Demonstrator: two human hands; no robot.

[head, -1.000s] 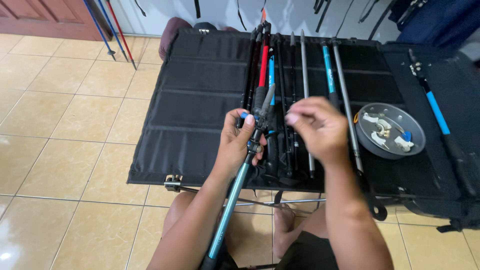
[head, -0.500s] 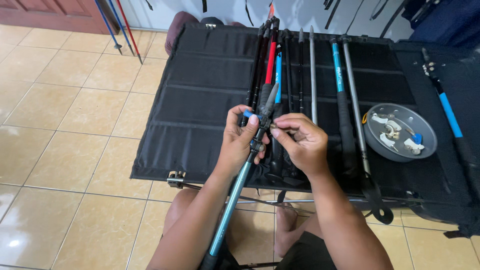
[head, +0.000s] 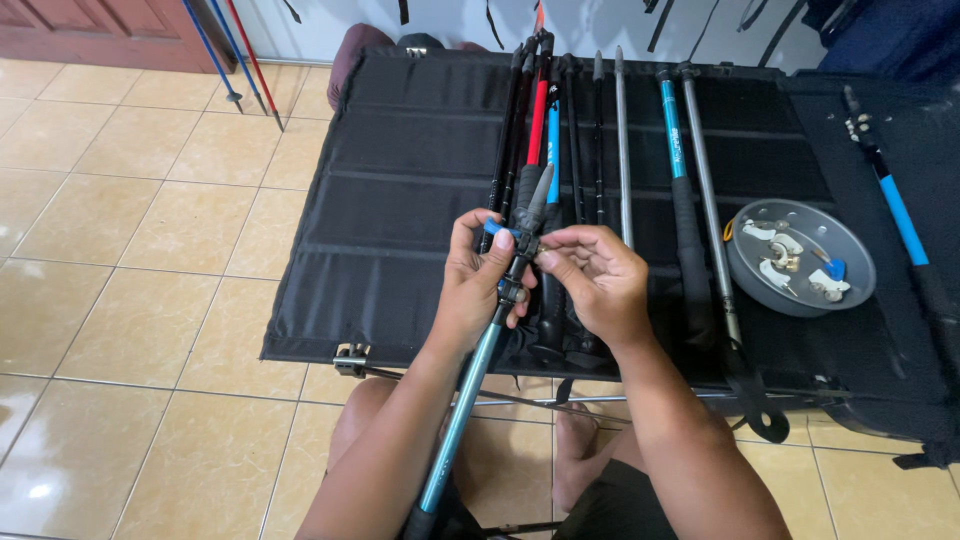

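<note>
I use the black fabric table (head: 400,200) as my landmark. At its near edge, about midway along, my left hand (head: 478,290) is wrapped around the teal trekking pole (head: 470,400), just below its clamp, and the shaft runs down past the table edge toward my lap. It looks light and stiff to me, a thin metal tube, smooth enough to turn in a loose grip, so I judge the place to hold it is right at the collar, where my fingers already close. The small blue lever (head: 497,229) sits under my left thumb (plastic, I think, and likely the one part that could snap if forced).

Just to the right, still over the near edge, my right hand (head: 595,285) pinches the clamp (head: 528,243) from the other side with fingertips; the grey tip section points away across the table toward the row of poles (head: 600,150) lying there. Further right on the table rests the round grey dish (head: 745,275) of small parts.

Against the earlier frame, my right hand has come in from hovering open to pinching the clamp; the left grip is unchanged.
</note>
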